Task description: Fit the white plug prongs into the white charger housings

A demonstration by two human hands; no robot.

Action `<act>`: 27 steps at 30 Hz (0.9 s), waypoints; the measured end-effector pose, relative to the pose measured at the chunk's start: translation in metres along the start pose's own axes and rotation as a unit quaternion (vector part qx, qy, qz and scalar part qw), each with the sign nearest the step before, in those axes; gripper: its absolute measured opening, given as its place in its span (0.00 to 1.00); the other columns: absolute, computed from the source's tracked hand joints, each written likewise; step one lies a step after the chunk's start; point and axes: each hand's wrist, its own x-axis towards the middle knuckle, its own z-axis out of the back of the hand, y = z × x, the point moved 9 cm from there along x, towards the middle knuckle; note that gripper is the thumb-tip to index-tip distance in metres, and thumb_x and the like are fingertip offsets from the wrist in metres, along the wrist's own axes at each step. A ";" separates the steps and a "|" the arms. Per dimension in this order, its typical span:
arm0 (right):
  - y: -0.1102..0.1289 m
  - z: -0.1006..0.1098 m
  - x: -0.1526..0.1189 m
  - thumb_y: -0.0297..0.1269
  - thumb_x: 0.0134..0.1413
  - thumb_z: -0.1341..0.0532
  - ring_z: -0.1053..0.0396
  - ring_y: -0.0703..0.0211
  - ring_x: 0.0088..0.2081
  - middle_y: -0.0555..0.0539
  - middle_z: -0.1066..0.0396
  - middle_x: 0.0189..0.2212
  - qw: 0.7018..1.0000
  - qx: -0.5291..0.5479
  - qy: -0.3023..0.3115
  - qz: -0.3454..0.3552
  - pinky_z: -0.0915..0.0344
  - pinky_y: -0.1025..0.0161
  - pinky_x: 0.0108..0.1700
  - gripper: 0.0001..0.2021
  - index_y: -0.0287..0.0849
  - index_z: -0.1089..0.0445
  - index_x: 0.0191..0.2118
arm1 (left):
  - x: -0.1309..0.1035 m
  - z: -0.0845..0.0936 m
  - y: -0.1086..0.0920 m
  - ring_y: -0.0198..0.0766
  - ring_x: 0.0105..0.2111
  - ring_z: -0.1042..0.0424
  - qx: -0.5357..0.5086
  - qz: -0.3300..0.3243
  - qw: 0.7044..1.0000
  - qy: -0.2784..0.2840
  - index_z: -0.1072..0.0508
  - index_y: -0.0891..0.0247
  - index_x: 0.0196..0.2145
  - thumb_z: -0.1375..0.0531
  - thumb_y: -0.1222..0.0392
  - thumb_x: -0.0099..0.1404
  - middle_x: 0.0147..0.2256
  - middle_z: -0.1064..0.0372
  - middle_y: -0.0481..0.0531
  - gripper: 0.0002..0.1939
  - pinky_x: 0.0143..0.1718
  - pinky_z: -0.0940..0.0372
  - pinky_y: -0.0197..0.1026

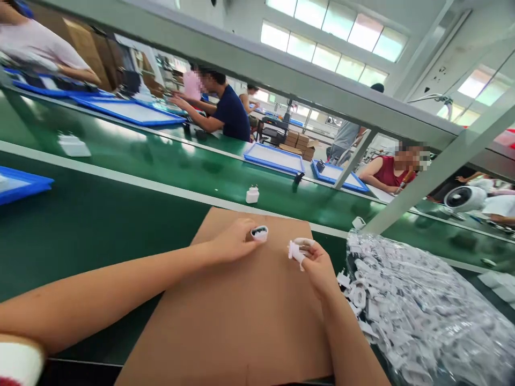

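My left hand (235, 241) is closed around a white charger housing (259, 234), whose open end faces right and shows dark parts inside. Opposite it, my right hand (319, 265) pinches a small white plastic plug cover (295, 251) between thumb and fingers. A pale covering sits on one of the right fingers. The two parts are apart, held above a brown cardboard sheet (249, 311) on the green bench. Beyond the cardboard, a white plug charger (252, 194) with two pins stands on the green belt.
At the right lies a clear plastic bag (426, 300) full of white plug parts. More white chargers (74, 146) rest on the belt at left. Blue-edged trays (273, 157) line its far side, where co-workers (233, 110) sit. A grey metal beam (257, 59) crosses above.
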 end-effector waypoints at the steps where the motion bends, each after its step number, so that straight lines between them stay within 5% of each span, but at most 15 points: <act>1: -0.001 -0.001 0.000 0.43 0.41 0.28 0.26 0.55 0.35 0.44 0.22 0.37 0.999 0.031 0.005 -0.014 0.37 0.64 0.29 0.21 0.44 0.25 0.43 | -0.009 -0.014 -0.015 0.48 0.45 0.30 -0.018 -0.036 0.999 0.021 0.24 0.60 0.40 0.43 0.47 0.65 0.42 0.27 0.56 0.16 0.44 0.34 0.44; 6: -0.004 -0.003 -0.001 0.41 0.41 0.27 0.29 0.61 0.35 0.46 0.21 0.38 0.993 0.102 0.025 -0.051 0.36 0.65 0.35 0.15 0.44 0.22 0.38 | -0.027 -0.058 -0.034 0.48 0.42 0.30 -0.076 -0.065 0.993 0.070 0.25 0.61 0.45 0.45 0.49 0.67 0.41 0.29 0.58 0.17 0.45 0.33 0.49; 11: 0.001 -0.001 -0.001 0.39 0.38 0.25 0.28 0.59 0.35 0.48 0.22 0.36 0.998 0.062 -0.023 -0.021 0.36 0.64 0.33 0.22 0.45 0.24 0.43 | -0.023 -0.063 -0.014 0.45 0.41 0.29 -0.171 -0.021 0.984 0.049 0.26 0.61 0.46 0.37 0.45 0.60 0.42 0.29 0.55 0.21 0.42 0.32 0.46; 15: 0.021 -0.002 -0.009 0.41 0.47 0.27 0.29 0.59 0.34 0.47 0.23 0.36 0.992 -0.079 -0.075 0.066 0.34 0.61 0.36 0.14 0.44 0.25 0.39 | -0.023 -0.061 -0.017 0.44 0.38 0.30 -0.171 -0.052 0.983 0.044 0.24 0.62 0.40 0.39 0.46 0.63 0.37 0.28 0.54 0.16 0.38 0.33 0.44; 18: 0.042 -0.022 -0.021 0.36 0.57 0.35 0.29 0.58 0.39 0.47 0.22 0.40 0.958 -0.222 -0.013 0.181 0.34 0.59 0.42 0.08 0.46 0.24 0.43 | -0.021 -0.061 -0.016 0.44 0.37 0.30 -0.180 -0.057 0.981 0.041 0.24 0.63 0.41 0.38 0.45 0.62 0.35 0.28 0.54 0.18 0.37 0.34 0.44; 21: 0.049 -0.044 -0.032 0.29 0.59 0.40 0.29 0.55 0.44 0.47 0.23 0.43 0.913 -0.311 0.061 0.258 0.33 0.57 0.46 0.14 0.49 0.26 0.49 | -0.021 -0.060 -0.018 0.43 0.38 0.30 -0.207 -0.078 0.974 0.044 0.24 0.61 0.47 0.37 0.47 0.63 0.39 0.27 0.54 0.20 0.39 0.34 0.43; 24: 0.048 -0.034 -0.029 0.34 0.59 0.37 0.28 0.56 0.43 0.46 0.23 0.43 0.940 -0.259 0.002 0.224 0.32 0.57 0.47 0.12 0.48 0.25 0.48 | -0.023 -0.063 -0.022 0.40 0.36 0.30 -0.239 -0.089 0.964 0.072 0.28 0.59 0.55 0.40 0.50 0.65 0.42 0.27 0.54 0.23 0.38 0.34 0.42; 27: 0.036 -0.014 -0.021 0.41 0.52 0.31 0.27 0.58 0.38 0.45 0.23 0.39 0.982 -0.114 -0.089 0.119 0.31 0.59 0.42 0.14 0.44 0.25 0.45 | -0.025 -0.073 -0.011 0.40 0.32 0.31 -0.232 -0.006 0.965 0.118 0.27 0.59 0.52 0.36 0.45 0.60 0.35 0.28 0.51 0.25 0.34 0.35 0.42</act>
